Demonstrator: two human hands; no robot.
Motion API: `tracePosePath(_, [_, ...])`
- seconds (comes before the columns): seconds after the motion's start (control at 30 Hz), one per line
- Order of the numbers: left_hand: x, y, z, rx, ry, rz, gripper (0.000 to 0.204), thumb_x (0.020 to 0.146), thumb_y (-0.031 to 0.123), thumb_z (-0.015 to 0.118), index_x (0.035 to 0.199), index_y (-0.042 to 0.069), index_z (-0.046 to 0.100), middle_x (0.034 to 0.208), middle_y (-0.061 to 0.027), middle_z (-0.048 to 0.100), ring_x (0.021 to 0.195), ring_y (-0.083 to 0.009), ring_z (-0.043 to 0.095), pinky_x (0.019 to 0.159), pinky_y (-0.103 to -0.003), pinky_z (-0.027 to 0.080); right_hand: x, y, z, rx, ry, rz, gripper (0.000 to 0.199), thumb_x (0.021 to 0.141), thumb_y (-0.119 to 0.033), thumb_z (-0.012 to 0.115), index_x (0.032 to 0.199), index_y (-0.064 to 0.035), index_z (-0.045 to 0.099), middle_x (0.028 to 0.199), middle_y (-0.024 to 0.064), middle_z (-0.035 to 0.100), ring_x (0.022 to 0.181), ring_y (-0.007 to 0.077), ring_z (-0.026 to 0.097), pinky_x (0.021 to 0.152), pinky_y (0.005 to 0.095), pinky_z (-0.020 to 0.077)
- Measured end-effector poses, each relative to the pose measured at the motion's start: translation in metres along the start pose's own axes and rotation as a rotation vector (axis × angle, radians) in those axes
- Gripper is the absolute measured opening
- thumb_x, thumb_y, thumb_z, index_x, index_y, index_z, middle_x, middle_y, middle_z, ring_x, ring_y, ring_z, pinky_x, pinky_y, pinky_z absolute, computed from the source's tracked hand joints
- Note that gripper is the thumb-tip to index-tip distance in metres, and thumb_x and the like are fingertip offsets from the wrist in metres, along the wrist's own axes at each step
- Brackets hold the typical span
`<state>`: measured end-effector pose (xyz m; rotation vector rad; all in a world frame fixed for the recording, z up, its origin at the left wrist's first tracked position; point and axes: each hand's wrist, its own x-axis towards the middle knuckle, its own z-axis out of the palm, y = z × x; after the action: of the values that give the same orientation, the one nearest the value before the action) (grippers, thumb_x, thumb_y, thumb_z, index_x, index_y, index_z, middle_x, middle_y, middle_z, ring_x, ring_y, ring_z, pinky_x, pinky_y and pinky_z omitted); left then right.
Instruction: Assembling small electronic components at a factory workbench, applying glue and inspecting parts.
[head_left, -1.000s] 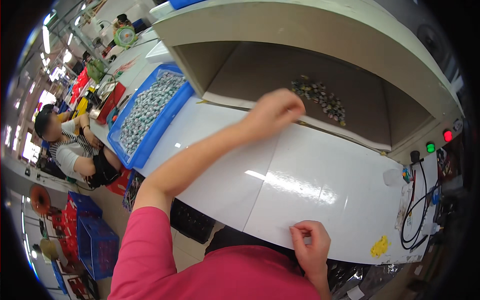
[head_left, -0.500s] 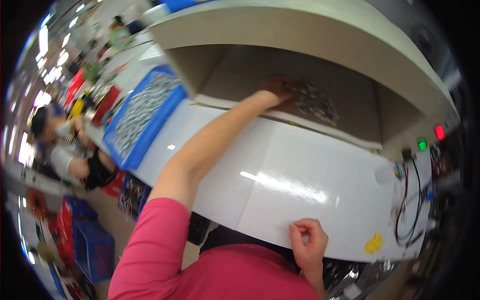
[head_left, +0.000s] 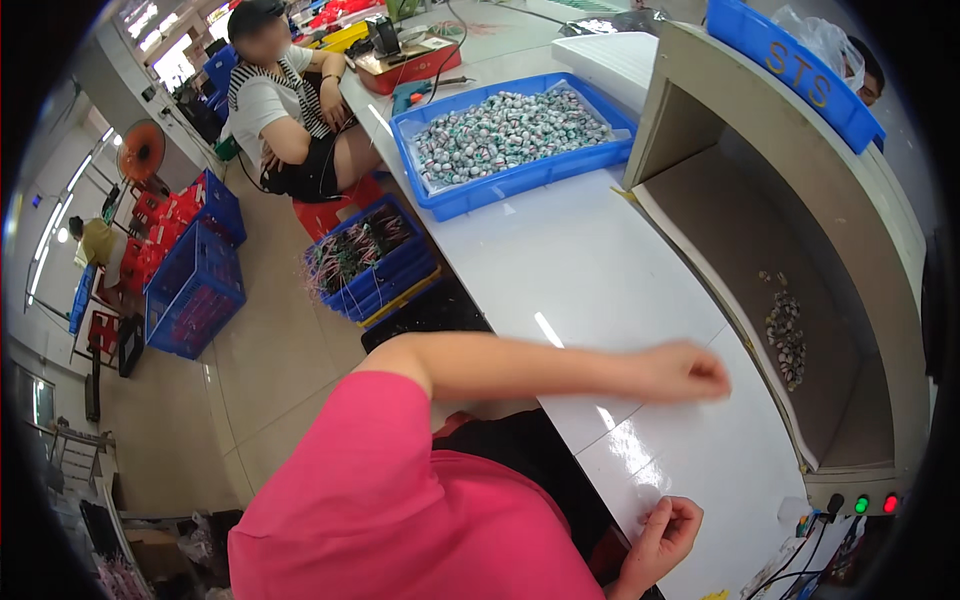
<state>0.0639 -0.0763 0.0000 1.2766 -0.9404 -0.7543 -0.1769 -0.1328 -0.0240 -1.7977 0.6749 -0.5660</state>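
– fingers (head_left: 714, 361) on the left hand (head_left: 672, 373), status?
– curled in toward the thumb, blurred. can't tell if anything is pinched in them. forearm crosses the edge of the worktop (head_left: 560, 250), hand short of the beige box (head_left: 850, 190).
– right hand (head_left: 658, 548)?
– near the front edge of the worktop, fingers bent loosely toward the thumb. can't tell if they hold something small.
– and the parts?
– two lots. loose pile of small round pieces (head_left: 787, 342) lies inside the box, past the opening, apart from both hands. a few sit off its far end. bigger lot of silvery-green pieces (head_left: 510, 130) fills the blue tray (head_left: 530, 190) on the worktop, left of the box.
– box details?
– wide arched opening. green light (head_left: 861, 504) and red light (head_left: 890, 503) side by side at the near end, both lit. blue bin (head_left: 745, 35) sits on top, clear plastic bag (head_left: 815, 42) at it.
– anyone close?
– co-worker (head_left: 290, 100) seated left of the tray. stacked crates (head_left: 388, 280) of dark wired parts stand beside the worktop.
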Motion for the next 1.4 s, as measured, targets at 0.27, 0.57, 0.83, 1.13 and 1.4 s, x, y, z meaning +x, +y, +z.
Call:
tracePosePath(0.27, [-0.082,0.001,0.054,-0.313,-0.122,-0.094,0.023,0.094,0.02,0.053,0.108,0.001,0.054,0.097,-0.0075,0.061,0.084,-0.0123,0.06,0.072,-0.028,0.049,-0.004,-0.008,0.009,-0.064,0.049,0.028,0.027,0.09,-0.01,0.062,0.108,0.0018,0.046,0.101,0.0153,0.057,0.088,0.02,0.057,0.074,0.0303,0.0497])
tracePosePath(0.57, [-0.083,0.008,0.054,-0.181,-0.061,0.013,0.021,0.091,0.015,0.051,0.103,-0.001,0.058,0.094,-0.0109,0.063,0.085,-0.0181,0.061,0.074,-0.03,0.049,0.006,-0.021,0.015,-0.071,0.039,-0.005,0.025,0.091,-0.016,0.063,0.103,0.0022,0.049,0.102,0.0159,0.058,0.093,0.0211,0.057,0.081,0.0313,0.0492])
tracePosePath(0.83, [-0.076,0.002,0.053,-0.07,-0.022,0.03,0.021,0.094,0.015,0.05,0.106,0.0,0.059,0.096,-0.0115,0.061,0.085,-0.0185,0.062,0.074,-0.03,0.05,0.013,-0.007,0.019,0.094,0.086,-0.072,0.015,0.094,-0.01,0.054,0.103,-0.0017,0.047,0.093,0.0042,0.052,0.081,0.0117,0.054,0.072,0.0228,0.0461])
tracePosePath(1.13, [-0.082,0.015,0.065,-0.297,-0.073,-0.176,0.022,0.095,0.015,0.05,0.109,-0.001,0.055,0.097,-0.0106,0.062,0.088,-0.0152,0.062,0.075,-0.028,0.05,-0.003,-0.002,0.006,0.068,0.07,-0.063,0.019,0.093,-0.008,0.055,0.108,-0.002,0.045,0.102,0.0054,0.051,0.092,0.0135,0.054,0.08,0.0249,0.0458])
tracePosePath(1.4, [-0.077,0.005,0.052,-0.222,0.017,-0.259,0.022,0.094,0.005,0.05,0.115,-0.001,0.055,0.105,-0.0078,0.061,0.092,-0.0135,0.061,0.084,-0.027,0.05,0.019,-0.012,0.023,0.051,0.112,-0.172,0.019,0.08,0.003,0.067,0.093,-0.0015,0.054,0.089,0.0067,0.054,0.075,0.0121,0.054,0.064,0.0226,0.0448])
